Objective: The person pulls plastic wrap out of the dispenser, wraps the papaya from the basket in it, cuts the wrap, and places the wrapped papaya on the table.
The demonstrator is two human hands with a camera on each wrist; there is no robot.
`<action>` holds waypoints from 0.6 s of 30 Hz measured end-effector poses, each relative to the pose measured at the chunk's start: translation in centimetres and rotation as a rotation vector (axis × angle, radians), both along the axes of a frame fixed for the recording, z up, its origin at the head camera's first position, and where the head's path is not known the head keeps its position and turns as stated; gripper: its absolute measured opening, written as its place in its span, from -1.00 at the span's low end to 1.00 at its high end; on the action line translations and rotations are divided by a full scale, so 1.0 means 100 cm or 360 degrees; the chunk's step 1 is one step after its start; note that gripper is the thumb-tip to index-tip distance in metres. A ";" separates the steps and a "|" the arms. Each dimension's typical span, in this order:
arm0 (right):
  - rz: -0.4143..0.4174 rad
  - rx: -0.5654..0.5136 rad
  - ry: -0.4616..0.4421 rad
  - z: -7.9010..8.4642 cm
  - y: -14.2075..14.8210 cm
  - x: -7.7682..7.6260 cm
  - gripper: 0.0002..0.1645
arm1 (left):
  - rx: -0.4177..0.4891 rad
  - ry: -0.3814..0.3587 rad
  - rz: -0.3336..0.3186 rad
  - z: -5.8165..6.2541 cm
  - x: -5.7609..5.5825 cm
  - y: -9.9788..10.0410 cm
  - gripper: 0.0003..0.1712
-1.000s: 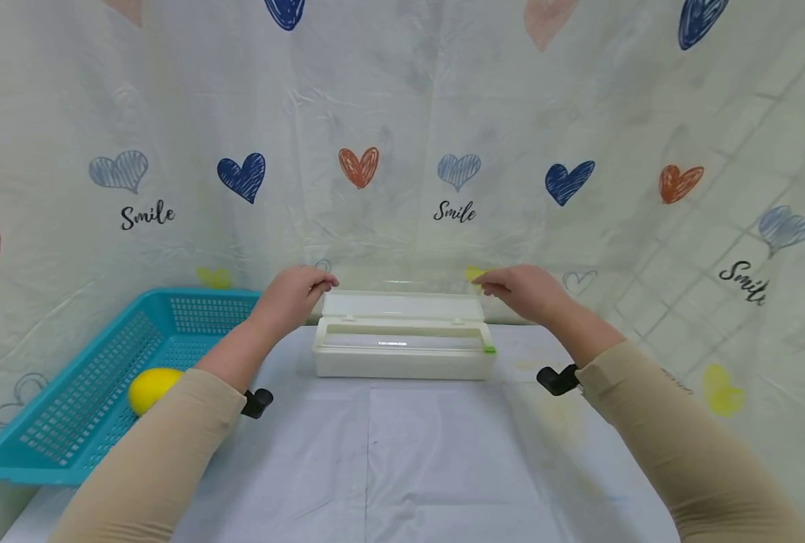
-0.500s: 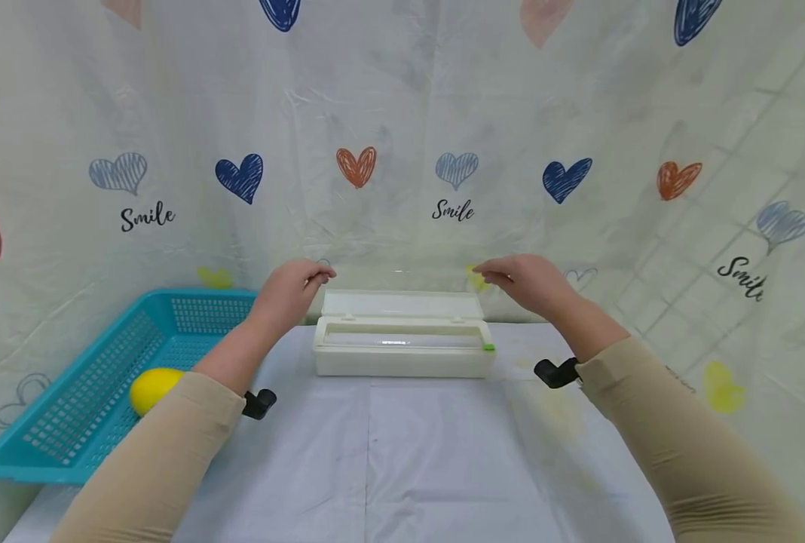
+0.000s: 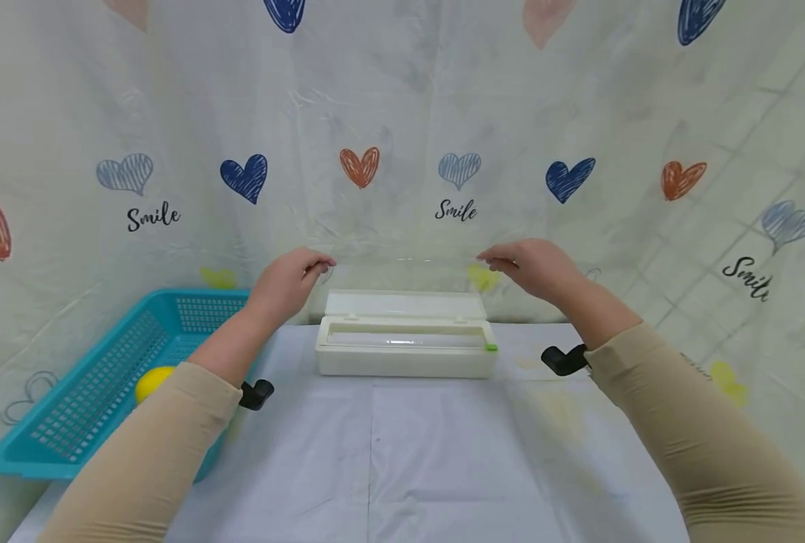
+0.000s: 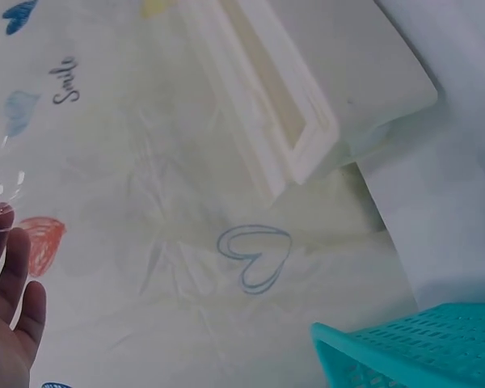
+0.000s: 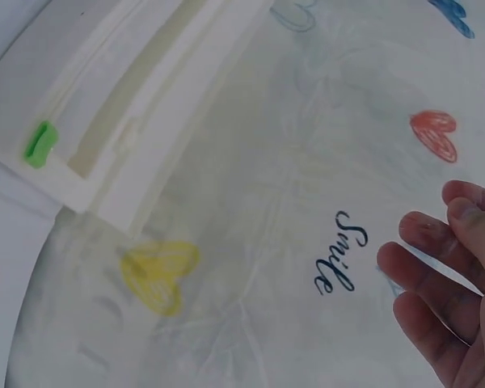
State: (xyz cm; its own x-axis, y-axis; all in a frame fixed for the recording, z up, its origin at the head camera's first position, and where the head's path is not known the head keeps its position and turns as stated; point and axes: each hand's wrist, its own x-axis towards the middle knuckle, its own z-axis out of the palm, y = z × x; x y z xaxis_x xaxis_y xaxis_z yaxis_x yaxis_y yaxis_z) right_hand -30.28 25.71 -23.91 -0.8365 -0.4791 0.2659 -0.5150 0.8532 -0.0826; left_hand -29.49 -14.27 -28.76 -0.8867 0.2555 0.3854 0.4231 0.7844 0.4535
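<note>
A cream-white cling film dispenser stands on the table, its lid swung up and back. A film roll shows in its slot, and a green slide cutter sits at its right end. Above the raised lid, my left hand pinches one corner of a clear sheet of cling film. My right hand pinches the other corner, thumb against forefinger. The film is nearly invisible; its top edge glints between the hands. Glints on the film also show at the left fingertips in the left wrist view.
On the left stands a blue plastic basket with a yellow rounded thing inside, partly behind the left sleeve. A white cloth covers the table. Behind the dispenser hangs a curtain printed with hearts and "Smile".
Both hands have risen steadily above the dispenser, and the film's glinting top edge has gone up with them. The dispenser stays where it was.
</note>
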 end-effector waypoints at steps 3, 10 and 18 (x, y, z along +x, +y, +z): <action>0.0014 -0.0014 0.0014 0.004 0.000 0.001 -0.64 | -0.0006 0.0002 0.0013 0.006 0.001 0.000 -0.69; 0.0059 -0.0001 0.0049 0.013 0.000 0.002 -0.63 | -0.0007 0.0040 0.0017 0.015 0.002 -0.001 -0.69; 0.0013 -0.0041 0.0077 0.019 -0.002 0.006 -0.63 | 0.0042 0.0070 0.0045 0.023 0.004 0.000 -0.68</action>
